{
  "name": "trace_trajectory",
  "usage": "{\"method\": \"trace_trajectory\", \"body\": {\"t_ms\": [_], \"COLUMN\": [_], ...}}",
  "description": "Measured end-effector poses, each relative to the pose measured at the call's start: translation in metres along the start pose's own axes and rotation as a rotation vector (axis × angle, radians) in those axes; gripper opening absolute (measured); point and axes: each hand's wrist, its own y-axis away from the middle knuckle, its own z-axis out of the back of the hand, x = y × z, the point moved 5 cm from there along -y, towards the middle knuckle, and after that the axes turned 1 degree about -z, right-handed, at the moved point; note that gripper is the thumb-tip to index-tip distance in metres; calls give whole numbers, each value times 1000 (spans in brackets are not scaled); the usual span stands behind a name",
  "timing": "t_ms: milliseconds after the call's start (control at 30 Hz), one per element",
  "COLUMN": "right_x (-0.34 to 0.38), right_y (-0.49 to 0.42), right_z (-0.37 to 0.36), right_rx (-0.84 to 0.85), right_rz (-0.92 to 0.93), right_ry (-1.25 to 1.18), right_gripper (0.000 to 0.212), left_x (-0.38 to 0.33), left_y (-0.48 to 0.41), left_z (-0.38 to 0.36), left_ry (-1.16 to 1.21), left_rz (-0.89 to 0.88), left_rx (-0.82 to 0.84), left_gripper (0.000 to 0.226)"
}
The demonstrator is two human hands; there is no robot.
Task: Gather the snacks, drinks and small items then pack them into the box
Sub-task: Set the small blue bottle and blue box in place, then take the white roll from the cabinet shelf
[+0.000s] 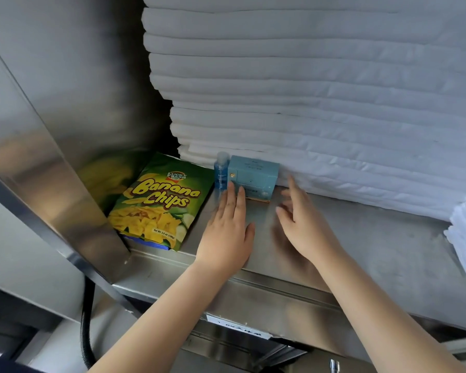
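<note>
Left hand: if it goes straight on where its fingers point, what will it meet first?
Most likely the teal box: the left hand lies flat, fingers aimed at its lower left corner. The blue bottle stands just left of that line. Whether they already touch is unclear.

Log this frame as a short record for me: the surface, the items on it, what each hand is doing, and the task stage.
surface: steel shelf
items: banana chips bag at the left end; small blue bottle upright; light blue box right beside the bottle
behind: stack of folded white cloths
left hand: fingers straight, tips at the box front, contact unclear
right hand: fingers spread, blurred, just right of the box
task stage: nothing in either grip yet
</note>
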Motion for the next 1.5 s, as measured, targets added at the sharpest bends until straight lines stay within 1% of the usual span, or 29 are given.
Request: {"method": "trace_trajectory", "body": {"t_ms": [67, 133, 200, 400, 567, 733, 800, 867, 933, 1000, 1067, 1133, 1267, 1367, 1500], "right_x": [-6, -5, -6, -3, -5, -10, -16, -25, -35, -51, -70, -88, -108, -111, -105], "right_y": [16, 31, 37, 38, 55, 109, 139, 171, 211, 261, 318, 379, 489, 569, 664], "right_z": [4, 3, -2, -1, 0, 13, 20, 30, 46, 65, 89, 123, 204, 259, 317], "right_rx": [2, 50, 111, 117, 122, 36, 36, 56, 87, 129, 118, 36, -163, -297, -517], "right_rz": [-14, 66, 133, 109, 68, 33, 27, 33, 4, -87, -218, -359, -592, -768, -935], "right_ry": [65, 250, 404, 467, 514, 533, 538, 537, 513, 469, 461, 480, 570, 596, 615], "right_gripper": [62, 51, 49, 50, 52, 53, 55, 58, 57, 54, 52, 49, 44, 41, 42], "left_x": [-2, -3, -3, -2, -7, -32, -49, -76, -113, -152, -188, -229, -333, -415, -522], "left_y": [7, 8, 7, 6, 8, 31, 46, 67, 95, 127, 155, 181, 228, 259, 298], "left_z": [-4, -10, -13, -14, -13, -17, -18, -20, -26, -33, -37, -38, -26, -12, -1], "left_ry": [-40, -120, -204, -231, -216, -303, -267, -203, -137, -14, 132, 191, 249, 306, 393], "left_rz": [-36, -70, -97, -111, -53, -59, -52, -104, -236, -316, -332, -405, -637, -821, -1053], "left_rx": [21, 75, 110, 131, 126, 116, 95, 72, 63, 103, 166, 180, 194, 202, 228], "left_gripper": [66, 59, 57, 58, 57, 58, 57, 54, 51, 47, 45, 45, 46, 42, 39]}}
